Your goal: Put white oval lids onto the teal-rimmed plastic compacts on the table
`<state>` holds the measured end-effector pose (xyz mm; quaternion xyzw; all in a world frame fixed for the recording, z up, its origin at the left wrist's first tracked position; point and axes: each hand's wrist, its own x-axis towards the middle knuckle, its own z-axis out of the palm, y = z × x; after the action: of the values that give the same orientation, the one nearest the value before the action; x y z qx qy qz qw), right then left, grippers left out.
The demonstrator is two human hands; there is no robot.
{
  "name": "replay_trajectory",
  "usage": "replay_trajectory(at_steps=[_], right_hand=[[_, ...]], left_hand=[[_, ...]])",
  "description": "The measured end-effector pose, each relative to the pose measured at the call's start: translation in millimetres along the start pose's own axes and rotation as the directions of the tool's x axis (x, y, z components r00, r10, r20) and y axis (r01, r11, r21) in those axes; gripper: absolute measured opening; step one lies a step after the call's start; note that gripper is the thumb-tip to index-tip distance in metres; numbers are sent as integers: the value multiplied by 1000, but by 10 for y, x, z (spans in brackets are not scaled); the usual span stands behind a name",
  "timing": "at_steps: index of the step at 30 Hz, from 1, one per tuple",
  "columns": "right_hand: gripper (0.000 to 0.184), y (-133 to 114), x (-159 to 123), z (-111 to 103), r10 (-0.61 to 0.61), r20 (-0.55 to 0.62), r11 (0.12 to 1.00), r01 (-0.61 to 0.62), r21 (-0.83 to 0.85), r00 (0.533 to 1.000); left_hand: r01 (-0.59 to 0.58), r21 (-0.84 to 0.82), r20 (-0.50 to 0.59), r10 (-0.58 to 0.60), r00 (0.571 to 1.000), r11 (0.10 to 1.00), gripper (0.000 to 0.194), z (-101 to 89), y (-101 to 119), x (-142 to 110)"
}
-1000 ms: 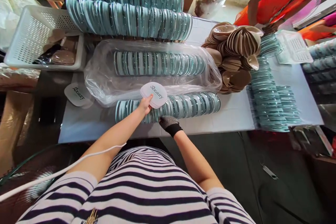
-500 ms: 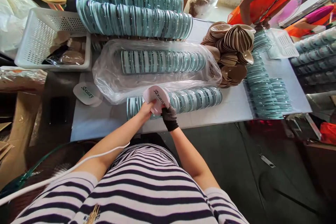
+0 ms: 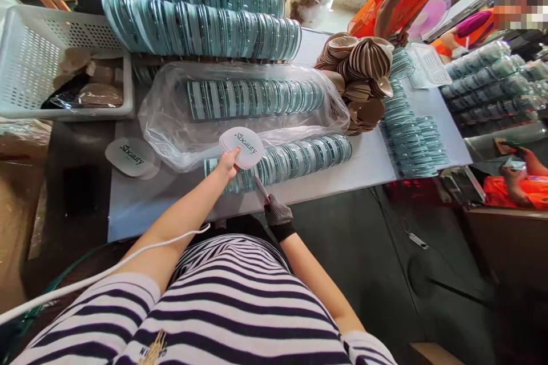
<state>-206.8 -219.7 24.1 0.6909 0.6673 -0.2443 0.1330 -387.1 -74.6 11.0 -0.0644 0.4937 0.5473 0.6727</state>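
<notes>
Gripping a short stack of white cards (image 3: 241, 148) in the head view, the bare left hand (image 3: 228, 166) has its thumb over the top card, beside printed lettering that includes "beauty". The stack is held over the left part of a near row of teal-and-clear discs (image 3: 306, 158) on the white desk (image 3: 372, 157); whether it touches them cannot be told. Lower and to the right, just off the desk's front edge in the picture, the right hand (image 3: 279, 214), in a dark patterned glove, pinches a thin card (image 3: 261, 185) seen nearly edge-on, its fingers close together.

Behind the near row, a clear plastic bag (image 3: 169, 134) lies around a second row of discs (image 3: 257, 97). More cards (image 3: 128, 157) lie on the desk left of the bag. Farther back stand longer disc rows (image 3: 205, 28), with a perforated white basket (image 3: 25, 77) to their left. Brown cup-shaped pieces (image 3: 369, 60) are heaped right of the bag, beside upright stacks of discs (image 3: 406, 140). Beyond them shows a co-worker's arm (image 3: 386, 14), next to an orange vest.
</notes>
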Motion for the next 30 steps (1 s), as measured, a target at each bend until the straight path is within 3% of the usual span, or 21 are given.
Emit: replay_trajectory(at_steps=[3, 7, 11, 15, 17, 19, 22, 23, 25, 27, 29, 30], right_hand=[[36, -229, 333, -140, 43, 27, 999, -43, 0, 999], [36, -217, 381, -244, 47, -23, 999, -47, 11, 999], [33, -147, 357, -152, 9, -34, 999, -8, 32, 999], [31, -227, 585, 21, -26, -16, 999, 27, 24, 1000], [29, -253, 691, 84, -17, 13, 994, 15, 110, 1000], [25, -242, 741, 107, -10, 120, 927, -36, 374, 993], [33, -187, 737, 36, -122, 325, 690, -156, 707, 938], [36, -170, 731, -23, -180, 375, 624, -189, 758, 909], [35, -150, 737, -193, -217, 418, 607, -213, 766, 882], [31, -149, 781, -409, -139, 362, 690, -172, 703, 922], [34, -155, 857, -624, -44, 110, 792, -33, 610, 993], [39, -159, 898, -714, -24, -37, 806, 42, 591, 999]], left_hand=[[11, 9, 11, -12, 1000, 1000, 28, -11, -6, 5], [27, 15, -10, -27, 1000, 1000, 27, -31, 2, 25], [45, 3, 22, -45, 999, 999, 25, -49, -4, 30], [61, -14, 22, -61, 998, 998, 26, -53, -5, 21], [59, -23, 20, -58, 998, 998, 26, -55, -9, 20], [46, -28, 14, -46, 999, 999, 26, -57, -18, 20], [16, -24, -15, -17, 1000, 1000, 25, -43, -39, 19], [4, -22, -26, -5, 1000, 1000, 24, -32, -45, 18], [-11, -14, -46, 10, 999, 1000, 21, 0, -52, 15], [-25, -6, -63, 24, 998, 1000, 21, 34, -53, 7], [-41, -2, -70, 41, 997, 999, 22, 55, -54, -20], [-48, 1, -66, 48, 997, 999, 23, 54, -57, -44]])
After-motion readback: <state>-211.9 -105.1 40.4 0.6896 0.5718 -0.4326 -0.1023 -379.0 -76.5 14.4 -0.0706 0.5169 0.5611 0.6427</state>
